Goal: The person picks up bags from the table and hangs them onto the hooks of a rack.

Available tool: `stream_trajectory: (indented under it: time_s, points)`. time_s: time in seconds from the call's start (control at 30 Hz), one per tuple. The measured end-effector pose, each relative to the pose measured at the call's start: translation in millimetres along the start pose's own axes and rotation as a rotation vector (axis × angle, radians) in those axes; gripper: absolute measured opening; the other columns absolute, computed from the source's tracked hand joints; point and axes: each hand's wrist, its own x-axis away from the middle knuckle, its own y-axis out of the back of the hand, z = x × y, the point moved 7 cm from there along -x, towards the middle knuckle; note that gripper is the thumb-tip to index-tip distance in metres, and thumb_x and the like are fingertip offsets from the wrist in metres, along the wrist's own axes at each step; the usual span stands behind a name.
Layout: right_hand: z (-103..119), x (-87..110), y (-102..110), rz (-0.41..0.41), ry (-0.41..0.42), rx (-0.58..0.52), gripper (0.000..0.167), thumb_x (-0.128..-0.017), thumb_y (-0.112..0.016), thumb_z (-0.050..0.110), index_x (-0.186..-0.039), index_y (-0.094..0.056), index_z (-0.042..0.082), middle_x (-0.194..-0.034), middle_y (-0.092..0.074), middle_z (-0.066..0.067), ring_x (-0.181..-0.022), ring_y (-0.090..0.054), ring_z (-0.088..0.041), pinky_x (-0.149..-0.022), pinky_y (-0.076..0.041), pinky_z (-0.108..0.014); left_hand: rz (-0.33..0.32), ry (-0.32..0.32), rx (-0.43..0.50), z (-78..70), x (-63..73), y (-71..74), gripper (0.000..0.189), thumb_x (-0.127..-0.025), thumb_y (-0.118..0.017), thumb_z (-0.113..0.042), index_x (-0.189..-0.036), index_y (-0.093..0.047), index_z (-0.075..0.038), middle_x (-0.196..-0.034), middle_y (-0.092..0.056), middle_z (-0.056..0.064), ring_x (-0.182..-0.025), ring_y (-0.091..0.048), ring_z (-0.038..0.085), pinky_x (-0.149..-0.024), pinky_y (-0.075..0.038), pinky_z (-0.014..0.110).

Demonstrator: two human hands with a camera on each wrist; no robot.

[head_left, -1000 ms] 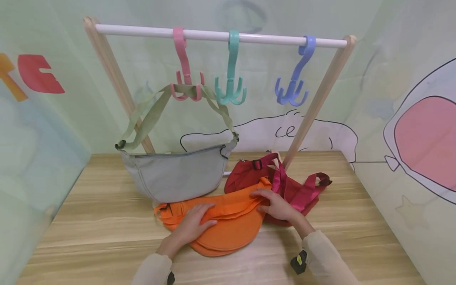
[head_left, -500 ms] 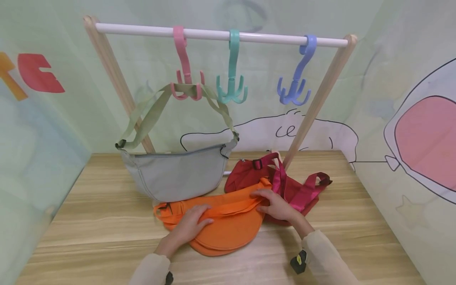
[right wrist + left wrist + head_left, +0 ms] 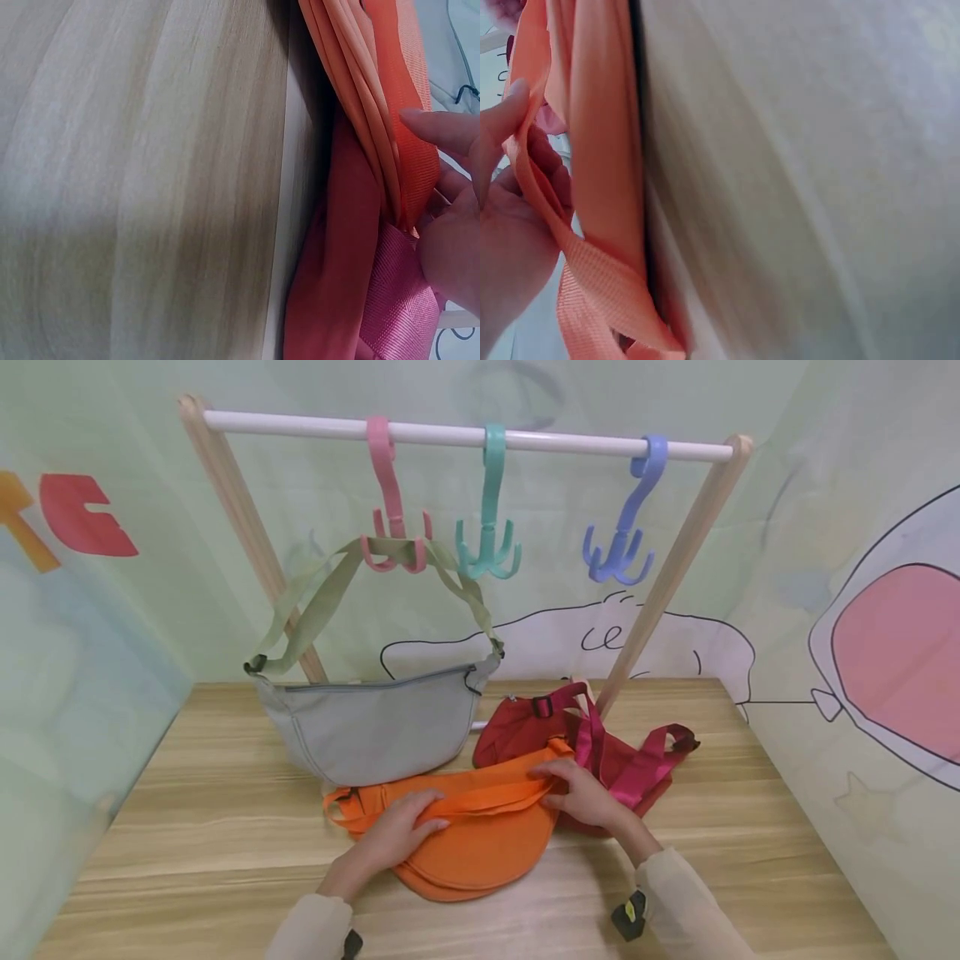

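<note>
An orange waist bag point(image 3: 480, 852) lies on the table, its strap point(image 3: 491, 799) running across the top. My left hand point(image 3: 399, 832) pinches the strap near the bag's left part. In the left wrist view the thumb is on one side of the orange webbing point(image 3: 536, 176) and the curled fingers are behind it. Toward the bag's right end, my right hand point(image 3: 581, 793) holds the strap. The right wrist view has the thumb against the webbing point(image 3: 414, 150), with the other fingers partly hidden behind. A red bag point(image 3: 517, 733) with a magenta strap point(image 3: 637, 781) lies beside and partly under the orange one.
A grey waist bag point(image 3: 382, 727) hangs by its green strap from a pink hook point(image 3: 386, 485), just behind the orange bag. A teal hook point(image 3: 489, 502) and a blue hook point(image 3: 630, 510) share the white rail point(image 3: 562, 441). Wooden posts point(image 3: 243, 527) support it.
My left hand has shifted slightly to the left, and its thumb has moved up to the strap. The strap is gathered narrower between the hands. My right hand stays almost still.
</note>
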Motion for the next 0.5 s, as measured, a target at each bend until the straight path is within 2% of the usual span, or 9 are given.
stream_trajectory:
  time_s: [0.3, 0.5]
  points:
    - [4, -1.4, 5, -0.07, 0.016, -0.006, 0.034, -0.081, -0.068, 0.008, -0.114, -0.061, 0.002, -0.106, -0.062, -0.008, -0.097, -0.052, -0.023, -0.087, -0.042, -0.037, 0.023, -0.027, 0.032, -6.0, -1.2, 10.1, 0.025, -0.088, -0.061, -0.023, -0.108, -0.059, -0.008, -0.101, -0.061, 0.001, -0.094, -0.057, 0.018, -0.083, -0.045, 0.038]
    - [10, -1.7, 11, -0.114, 0.036, 0.004, 0.028, -0.08, -0.069, 0.007, -0.108, -0.064, 0.003, -0.102, -0.064, -0.006, -0.094, -0.054, -0.021, -0.083, -0.044, -0.034, 0.028, -0.015, 0.03, -8.0, -2.0, 16.5, 0.027, -0.088, -0.06, -0.027, -0.108, -0.06, -0.01, -0.104, -0.061, 0.001, -0.097, -0.057, 0.019, -0.085, -0.044, 0.04]
